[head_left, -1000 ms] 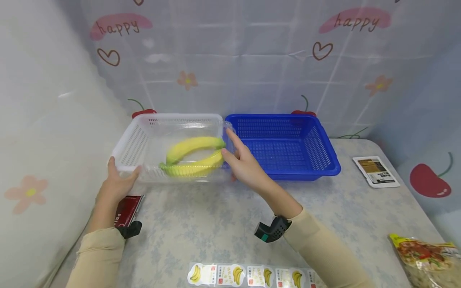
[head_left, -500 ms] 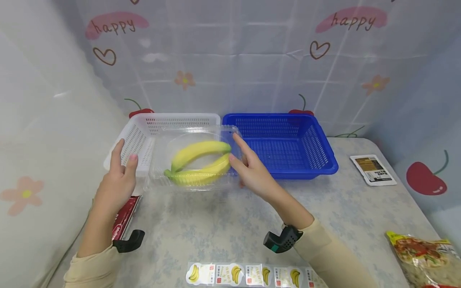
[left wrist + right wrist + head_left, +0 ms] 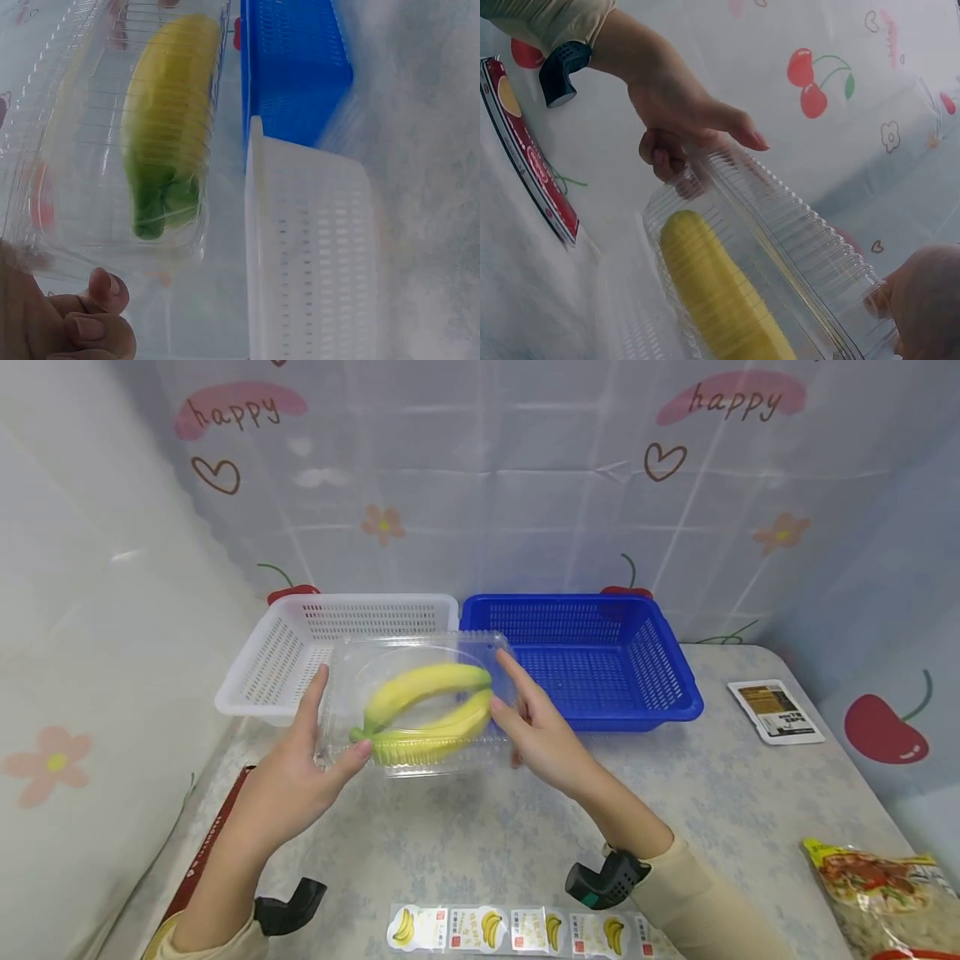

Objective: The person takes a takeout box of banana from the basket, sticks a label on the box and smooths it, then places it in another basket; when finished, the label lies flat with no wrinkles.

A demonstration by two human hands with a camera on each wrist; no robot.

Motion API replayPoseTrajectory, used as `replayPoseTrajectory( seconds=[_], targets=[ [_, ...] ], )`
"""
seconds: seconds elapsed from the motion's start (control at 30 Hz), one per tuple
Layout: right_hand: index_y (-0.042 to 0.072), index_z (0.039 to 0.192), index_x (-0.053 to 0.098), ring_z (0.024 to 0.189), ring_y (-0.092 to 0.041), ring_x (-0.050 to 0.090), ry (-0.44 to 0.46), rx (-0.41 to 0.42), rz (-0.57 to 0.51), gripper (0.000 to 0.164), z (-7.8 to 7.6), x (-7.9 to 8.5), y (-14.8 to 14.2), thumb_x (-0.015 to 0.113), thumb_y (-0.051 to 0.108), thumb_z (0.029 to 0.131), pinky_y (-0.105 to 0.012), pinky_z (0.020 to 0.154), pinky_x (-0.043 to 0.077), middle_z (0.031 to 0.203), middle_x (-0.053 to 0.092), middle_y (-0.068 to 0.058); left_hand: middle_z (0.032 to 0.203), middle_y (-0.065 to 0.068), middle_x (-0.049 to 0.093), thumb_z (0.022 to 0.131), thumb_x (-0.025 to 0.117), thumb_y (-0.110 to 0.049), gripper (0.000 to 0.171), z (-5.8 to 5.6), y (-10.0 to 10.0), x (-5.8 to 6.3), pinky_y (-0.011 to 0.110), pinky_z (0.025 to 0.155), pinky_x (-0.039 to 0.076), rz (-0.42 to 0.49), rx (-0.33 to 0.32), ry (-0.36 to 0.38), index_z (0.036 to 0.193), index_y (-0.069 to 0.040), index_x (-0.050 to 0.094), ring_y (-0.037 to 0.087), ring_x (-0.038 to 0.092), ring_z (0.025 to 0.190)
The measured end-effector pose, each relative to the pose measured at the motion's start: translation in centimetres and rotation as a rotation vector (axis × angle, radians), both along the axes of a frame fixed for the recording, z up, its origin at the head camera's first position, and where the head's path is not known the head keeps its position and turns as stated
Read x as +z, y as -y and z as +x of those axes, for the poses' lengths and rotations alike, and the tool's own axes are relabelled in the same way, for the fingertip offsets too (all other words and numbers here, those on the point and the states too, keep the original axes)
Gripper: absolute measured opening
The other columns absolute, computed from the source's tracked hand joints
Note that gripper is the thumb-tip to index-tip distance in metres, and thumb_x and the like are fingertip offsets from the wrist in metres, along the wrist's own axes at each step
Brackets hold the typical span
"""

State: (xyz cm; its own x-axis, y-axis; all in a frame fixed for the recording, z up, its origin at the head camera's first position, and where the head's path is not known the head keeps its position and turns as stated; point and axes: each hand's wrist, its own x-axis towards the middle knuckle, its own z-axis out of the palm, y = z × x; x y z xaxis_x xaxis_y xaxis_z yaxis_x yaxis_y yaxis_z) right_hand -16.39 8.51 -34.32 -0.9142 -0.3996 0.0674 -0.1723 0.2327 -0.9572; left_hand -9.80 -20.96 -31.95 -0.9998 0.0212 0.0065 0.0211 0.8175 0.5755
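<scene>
Before a floral-covered table [image 3: 450,835] and two plastic baskets, a person's two hands hold up a clear clamshell container [image 3: 351,668] of bananas.

The blue basket [image 3: 585,668] sits to the right of the white basket [image 3: 262,672], both behind the raised container, which overlaps their front edges in the head view. The left hand [image 3: 296,777] grasps the container's left end, thumb on top and fingers curled beneath; the right hand [image 3: 543,735] grips the right end. A bag of food [image 3: 877,893] lies at the table's right edge, a red packet [image 3: 210,843] by the left forearm. Two yellow bananas [image 3: 423,683], green at the stem, lie inside the container; a strip of banana labels [image 3: 517,932] rests nearest the person, and a white flat packet [image 3: 776,712] lies right of the blue basket.
</scene>
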Motion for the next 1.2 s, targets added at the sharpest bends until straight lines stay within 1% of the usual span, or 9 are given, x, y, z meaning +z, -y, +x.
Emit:
replayPoseTrajectory(
  seconds=[0.03,0.1,0.23,0.33,0.47,0.63,0.83,1.1,1.2],
  targets=[
    [0.042,0.157,0.014,0.050,-0.020,0.045,-0.002,0.003,-0.003,0.062,0.1,0.0,-0.1,0.046,0.027,0.106,-0.042,0.057,0.056,0.077,0.036,-0.009,0.157,0.026,0.033,0.091,0.055,-0.067,0.097,0.1,-0.2,0.0,0.066,0.075,0.049,-0.007,0.003,0.002,0.153,-0.048,-0.017,0.054,0.050,0.127],
    [0.042,0.157,0.014,0.050,-0.021,0.045,-0.007,0.003,-0.001,0.062,0.4,0.1,-0.3,0.046,0.028,0.106,-0.042,0.058,0.056,0.077,0.036,-0.009,0.162,0.020,0.026,0.088,0.057,-0.070,0.102,0.3,-0.5,-0.1,0.070,0.079,0.047,-0.012,0.013,0.007,0.153,-0.047,-0.018,0.055,0.047,0.130],
    [0.043,0.157,0.013,0.051,-0.022,0.047,-0.021,-0.013,0.024,0.062,1.1,0.0,-0.6,0.046,0.030,0.106,-0.041,0.059,0.056,0.081,0.039,-0.011,0.162,0.019,0.026,0.084,0.062,-0.070,0.107,0.5,-1.0,-0.7,0.071,0.084,0.046,0.012,0.020,-0.009,0.153,-0.047,-0.017,0.053,0.045,0.132],
    [0.043,0.157,0.012,0.053,-0.022,0.048,-0.038,-0.019,0.050,0.061,1.5,-0.2,-1.0,0.045,0.033,0.106,-0.039,0.059,0.055,0.087,0.040,-0.012,0.164,0.015,0.021,0.084,0.064,-0.067,0.108,0.6,-1.4,-1.2,0.074,0.092,0.041,0.045,0.006,-0.027,0.154,-0.045,-0.015,0.051,0.039,0.139],
    [0.044,0.157,0.009,0.055,-0.023,0.049,-0.046,-0.026,0.088,0.061,2.2,-0.4,-1.4,0.043,0.036,0.107,-0.037,0.058,0.053,0.092,0.038,-0.011,0.167,0.010,0.014,0.083,0.065,-0.069,0.110,1.0,-1.9,-1.6,0.078,0.093,0.037,0.052,-0.002,-0.020,0.154,-0.043,-0.016,0.051,0.033,0.142],
    [0.047,0.156,0.007,0.059,-0.024,0.048,-0.055,-0.050,0.159,0.061,3.1,-0.8,-2.1,0.042,0.040,0.106,-0.033,0.057,0.049,0.093,0.037,-0.010,0.166,0.011,0.017,0.082,0.065,-0.070,0.112,1.5,-2.6,-2.1,0.076,0.094,0.039,0.027,-0.011,-0.036,0.156,-0.041,-0.014,0.052,0.038,0.139],
    [0.048,0.156,0.006,0.071,-0.022,0.036,-0.115,-0.097,0.265,0.069,4.1,-1.2,-2.9,0.049,0.047,0.102,-0.029,0.057,0.038,0.090,0.038,-0.007,0.164,0.013,0.023,0.080,0.063,-0.074,0.113,2.3,-3.3,-2.6,0.070,0.087,0.047,-0.004,-0.014,-0.036,0.156,-0.039,-0.013,0.052,0.048,0.131],
    [0.048,0.156,0.004,0.065,-0.019,0.035,-0.133,-0.112,0.367,0.085,5.6,-1.9,-4.2,0.061,0.054,0.094,-0.027,0.051,0.037,0.087,0.037,-0.006,0.163,0.013,0.026,0.079,0.064,-0.074,0.115,3.6,-4.3,-2.7,0.067,0.089,0.048,-0.010,-0.031,-0.008,0.157,-0.037,-0.012,0.049,0.048,0.132],
    [0.048,0.156,0.003,0.064,-0.017,0.035,-0.128,-0.116,0.401,0.089,6.3,-2.0,-4.8,0.064,0.057,0.091,-0.026,0.051,0.037,0.087,0.038,-0.005,0.159,0.016,0.035,0.077,0.064,-0.076,0.117,4.1,-4.6,-3.0,0.063,0.085,0.051,-0.032,-0.034,-0.014,0.158,-0.036,-0.010,0.048,0.054,0.127]
  ],
)
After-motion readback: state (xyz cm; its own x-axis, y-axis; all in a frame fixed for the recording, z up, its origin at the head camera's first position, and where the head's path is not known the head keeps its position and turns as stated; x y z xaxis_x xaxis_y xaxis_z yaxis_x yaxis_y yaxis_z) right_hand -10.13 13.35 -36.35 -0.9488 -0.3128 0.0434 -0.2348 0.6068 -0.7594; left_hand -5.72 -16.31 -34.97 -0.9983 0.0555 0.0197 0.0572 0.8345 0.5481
